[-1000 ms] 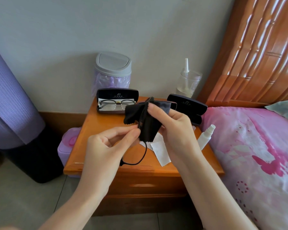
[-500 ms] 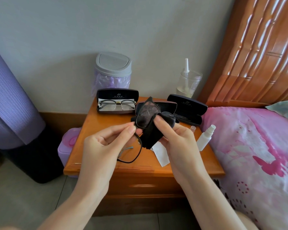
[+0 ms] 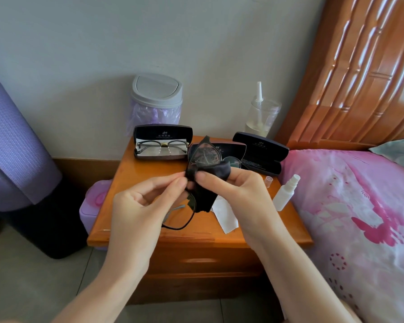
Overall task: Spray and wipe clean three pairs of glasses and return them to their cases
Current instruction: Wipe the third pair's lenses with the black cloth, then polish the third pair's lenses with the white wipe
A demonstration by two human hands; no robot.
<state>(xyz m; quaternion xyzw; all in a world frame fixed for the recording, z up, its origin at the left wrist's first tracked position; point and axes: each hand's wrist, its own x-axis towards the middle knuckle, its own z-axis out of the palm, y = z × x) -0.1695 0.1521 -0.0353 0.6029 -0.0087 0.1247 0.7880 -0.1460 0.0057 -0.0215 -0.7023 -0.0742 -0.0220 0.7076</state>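
Note:
My left hand point(image 3: 140, 206) pinches a pair of dark-framed glasses point(image 3: 204, 155) by the bridge, above the nightstand. One lens stands up; the other hangs below. My right hand point(image 3: 240, 190) presses a black cloth point(image 3: 203, 197) against the frame near the bridge. An open black case point(image 3: 162, 142) at the back left holds another pair of glasses. Two more open cases point(image 3: 260, 152) lie at the back right, partly hidden by the held glasses. A small white spray bottle point(image 3: 286, 193) lies on the right, its clear cap point(image 3: 268, 181) off beside it.
The wooden nightstand point(image 3: 196, 238) stands by a pink bed point(image 3: 359, 217). A white cloth point(image 3: 226, 215) lies under my right hand. A grey-lidded bin point(image 3: 156, 99) and a clear jar point(image 3: 262, 117) stand at the wall. A purple rolled mat point(image 3: 12, 145) is on the left.
The cloth has slid off the upper lens, which now shows bare. My right hand moved down with the cloth toward the bridge. The glasses turned slightly in my left hand.

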